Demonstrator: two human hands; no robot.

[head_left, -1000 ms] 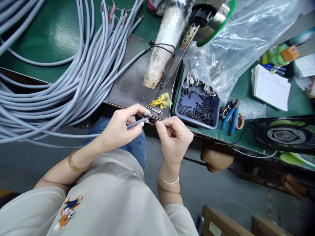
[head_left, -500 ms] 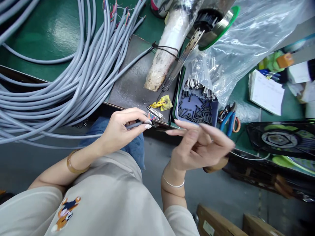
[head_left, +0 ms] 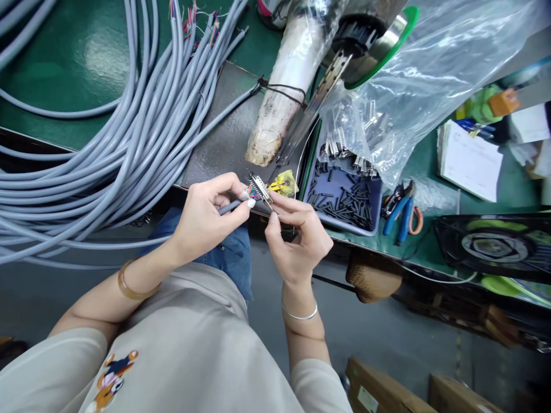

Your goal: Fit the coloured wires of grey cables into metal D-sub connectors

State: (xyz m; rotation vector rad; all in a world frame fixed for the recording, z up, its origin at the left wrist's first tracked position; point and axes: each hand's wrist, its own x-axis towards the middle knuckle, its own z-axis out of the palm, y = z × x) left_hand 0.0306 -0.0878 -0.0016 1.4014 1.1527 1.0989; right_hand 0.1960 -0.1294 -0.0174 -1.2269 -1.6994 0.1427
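Note:
My left hand is closed in a pinch on the end of a grey cable. Thin coloured wires fan out past its fingertips toward a metal multi-pin connector. The connector is tilted, just above the front edge of the dark plate. My right hand has thumb and fingers closed around the connector's near end, which they partly hide. Behind it lies a small yellow clip-like piece with a crumpled yellow pad.
Many grey cables cover the left side. A wrapped white post and a solder reel with green rim stand above the plate. Right are a bin of black tubes and connectors, cutters, a paper pad and a fan.
My right hand has moved left from beside the bin and closed on the connector. The connector has tilted more steeply, while my left hand still pinches the cable.

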